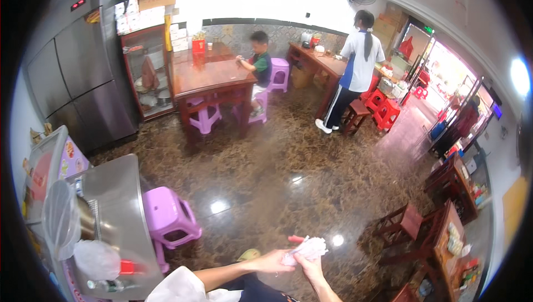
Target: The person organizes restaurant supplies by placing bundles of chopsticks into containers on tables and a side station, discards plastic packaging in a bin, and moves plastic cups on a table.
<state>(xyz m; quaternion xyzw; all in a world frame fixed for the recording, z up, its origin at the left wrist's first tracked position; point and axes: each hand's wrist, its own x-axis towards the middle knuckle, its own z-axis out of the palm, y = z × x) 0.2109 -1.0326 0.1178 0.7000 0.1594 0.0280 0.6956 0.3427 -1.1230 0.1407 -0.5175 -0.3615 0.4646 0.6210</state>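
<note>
Crumpled white tissue paper (311, 250) is held between my two hands, low in the picture and above the tiled floor. My left hand (272, 261) comes in from the lower left and grips the tissue's left side. From the lower right, my right hand (310, 265) closes on its underside. A small red shape shows behind the tissue; I cannot tell what it is. Part of a yellowish shoe is visible below my left forearm.
A purple plastic stool (170, 214) stands beside a stainless-steel counter (120, 185) at left. A seated person (261, 62) is at a wooden table (212, 75); another person (361, 66) stands by a side table. Wooden tables and stools line the right side.
</note>
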